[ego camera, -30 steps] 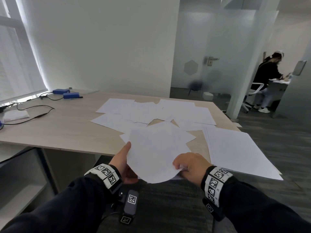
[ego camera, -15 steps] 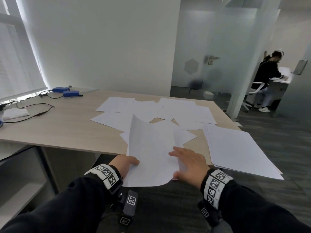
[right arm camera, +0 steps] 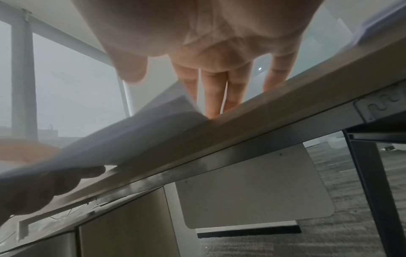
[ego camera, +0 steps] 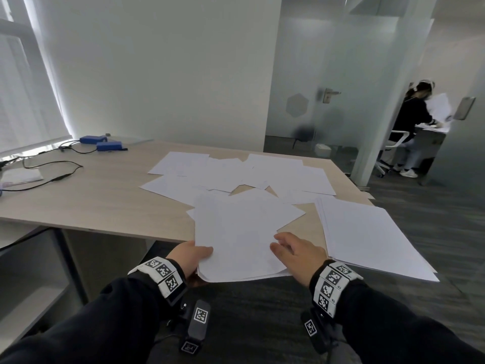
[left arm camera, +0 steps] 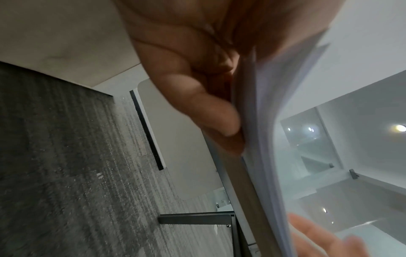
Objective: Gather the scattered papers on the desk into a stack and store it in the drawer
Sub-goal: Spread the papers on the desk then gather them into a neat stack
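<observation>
My left hand (ego camera: 193, 256) grips the near left corner of a thin bunch of white papers (ego camera: 236, 237), thumb on top, fingers (left arm camera: 215, 120) underneath. The bunch lies low over the desk's front edge. My right hand (ego camera: 296, 250) hovers beside its right edge with straight fingers (right arm camera: 214, 92), holding nothing. Several loose sheets (ego camera: 228, 172) lie scattered across the middle of the wooden desk (ego camera: 91, 200). A neat stack of paper (ego camera: 367, 232) rests at the desk's right corner. No drawer shows plainly in the head view.
Two blue boxes (ego camera: 101, 143) and black cables (ego camera: 52, 174) sit at the desk's far left. A cabinet front (right arm camera: 123, 226) stands under the desk. Behind a glass partition (ego camera: 315, 88), a person (ego camera: 414, 119) sits at another desk. Grey carpet lies to the right.
The papers, first held up in both hands, have been lowered flat over the desk edge. My right hand has let go and opened; the left still holds them.
</observation>
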Available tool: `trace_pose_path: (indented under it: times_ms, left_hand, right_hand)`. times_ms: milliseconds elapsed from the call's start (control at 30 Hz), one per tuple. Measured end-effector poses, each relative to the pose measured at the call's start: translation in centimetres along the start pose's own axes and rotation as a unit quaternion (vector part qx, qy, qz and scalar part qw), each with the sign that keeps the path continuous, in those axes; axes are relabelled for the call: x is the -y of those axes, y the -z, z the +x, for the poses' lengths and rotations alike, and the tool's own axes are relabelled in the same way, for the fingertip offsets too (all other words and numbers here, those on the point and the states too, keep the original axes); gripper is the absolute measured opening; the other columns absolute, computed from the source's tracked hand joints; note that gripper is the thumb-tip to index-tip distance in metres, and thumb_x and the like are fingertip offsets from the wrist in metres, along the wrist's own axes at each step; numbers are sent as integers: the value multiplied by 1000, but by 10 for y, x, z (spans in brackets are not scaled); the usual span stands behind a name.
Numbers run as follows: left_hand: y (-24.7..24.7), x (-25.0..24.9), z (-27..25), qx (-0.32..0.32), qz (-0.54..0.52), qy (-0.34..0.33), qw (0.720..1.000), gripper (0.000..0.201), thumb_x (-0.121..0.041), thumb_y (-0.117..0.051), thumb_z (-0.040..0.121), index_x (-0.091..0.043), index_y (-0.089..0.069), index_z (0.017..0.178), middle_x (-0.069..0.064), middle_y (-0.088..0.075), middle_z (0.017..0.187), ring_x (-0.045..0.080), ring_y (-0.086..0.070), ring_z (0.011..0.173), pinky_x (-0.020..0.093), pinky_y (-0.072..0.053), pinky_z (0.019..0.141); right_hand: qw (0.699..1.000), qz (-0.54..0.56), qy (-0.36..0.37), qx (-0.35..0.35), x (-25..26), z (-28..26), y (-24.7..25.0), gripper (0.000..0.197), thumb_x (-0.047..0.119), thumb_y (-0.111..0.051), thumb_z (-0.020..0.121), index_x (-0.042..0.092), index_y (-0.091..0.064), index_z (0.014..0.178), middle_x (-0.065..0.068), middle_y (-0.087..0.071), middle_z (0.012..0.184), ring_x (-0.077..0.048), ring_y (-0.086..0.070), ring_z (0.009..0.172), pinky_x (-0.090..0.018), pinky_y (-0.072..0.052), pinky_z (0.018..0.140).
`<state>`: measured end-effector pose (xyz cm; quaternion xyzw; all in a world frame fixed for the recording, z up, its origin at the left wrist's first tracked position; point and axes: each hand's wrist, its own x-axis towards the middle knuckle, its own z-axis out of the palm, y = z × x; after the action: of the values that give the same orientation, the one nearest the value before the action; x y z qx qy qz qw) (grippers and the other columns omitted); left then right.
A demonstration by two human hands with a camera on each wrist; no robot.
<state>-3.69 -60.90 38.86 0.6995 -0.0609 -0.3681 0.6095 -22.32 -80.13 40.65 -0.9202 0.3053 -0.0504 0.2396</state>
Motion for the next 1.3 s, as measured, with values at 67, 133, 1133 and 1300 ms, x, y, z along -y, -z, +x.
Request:
trace_pose_path:
  times_ms: [67, 133, 1133, 1300]
  left_hand:
    - [6, -2, 1, -5, 106, -77, 991, 22, -10, -61, 94, -10, -64, 115, 11, -72, 108, 31, -67, 98, 44, -55, 85]
    - [10, -8, -1, -15, 186, -147, 971, 22, -14, -61, 93, -19, -64, 113, 1, -72, 106, 21, -68, 98, 39, -52, 93]
    - [-26, -85, 51, 17, -40, -318, 947, 31, -19, -72, 68, -25, -70, 99, 0, -78, 97, 28, -72, 95, 48, -56, 91]
    - [-31, -79, 51, 28, -41, -309, 950, 31, -24, -75, 70, -22, -74, 101, 4, -77, 101, 30, -72, 98, 54, -54, 95]
  right_hand:
    - [1000, 22, -15, -15, -2, 4, 1, 56, 76, -36, 81, 48, -46, 129, 24, -59, 128, -4, -56, 118, -39, -38, 108]
    - [998, 47, -25, -32, -5, 9, -1, 55, 73, -43, 76, 48, -48, 126, 24, -60, 123, -5, -57, 115, -38, -42, 105]
    - [874, 458, 49, -155, 16, 87, 24, 27, 1, -58, 93, 19, -66, 111, 0, -74, 106, -18, -69, 98, -31, -54, 80]
    - [856, 492, 30, -157, 13, 89, 15, 29, -2, -55, 93, 19, -66, 110, -2, -74, 106, -25, -68, 100, -40, -54, 85]
